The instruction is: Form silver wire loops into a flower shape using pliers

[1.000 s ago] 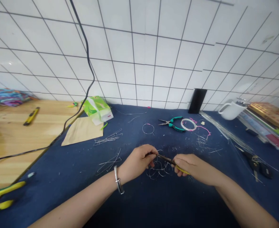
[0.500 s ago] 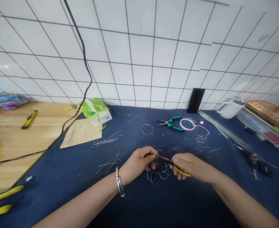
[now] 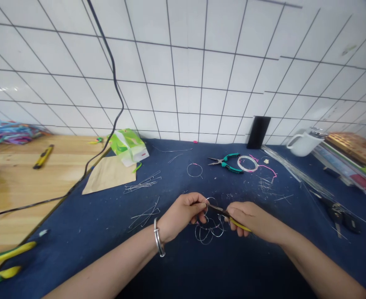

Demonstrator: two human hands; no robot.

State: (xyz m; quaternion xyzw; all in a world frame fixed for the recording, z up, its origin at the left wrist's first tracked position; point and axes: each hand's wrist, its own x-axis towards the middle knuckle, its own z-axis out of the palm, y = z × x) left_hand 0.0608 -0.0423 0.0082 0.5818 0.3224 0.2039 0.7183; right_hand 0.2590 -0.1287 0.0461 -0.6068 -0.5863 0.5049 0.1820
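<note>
In the middle foreground my left hand (image 3: pixel 192 209) pinches a looped wire piece (image 3: pixel 205 240), whose thin silver loops hang below the fingers. My right hand (image 3: pixel 243 218) grips yellow-handled pliers (image 3: pixel 239 225) that point left. The tips of their dark jaws meet the wire right at my left fingertips; what exactly lies between the jaws is too small to tell. Beyond my hands a single wire ring (image 3: pixel 194 170) with a bit of pink lies on the dark blue cloth (image 3: pixel 170 265).
Teal-handled pliers (image 3: pixel 228 162) lie beside a white ring spool (image 3: pixel 247 163). Bent wires (image 3: pixel 143 182) and a beige sheet (image 3: pixel 111 174) are left; long straight wires (image 3: pixel 298 172), a white mug (image 3: pixel 304 143) and black-handled scissors (image 3: pixel 337 216) right. A yellow cutter (image 3: pixel 43 157) rests on the wooden board (image 3: pixel 17 187).
The whole view has shifted slightly, so everything appears a little further right. Both hands keep nearly the same grip, with the plier jaws still at the left fingertips.
</note>
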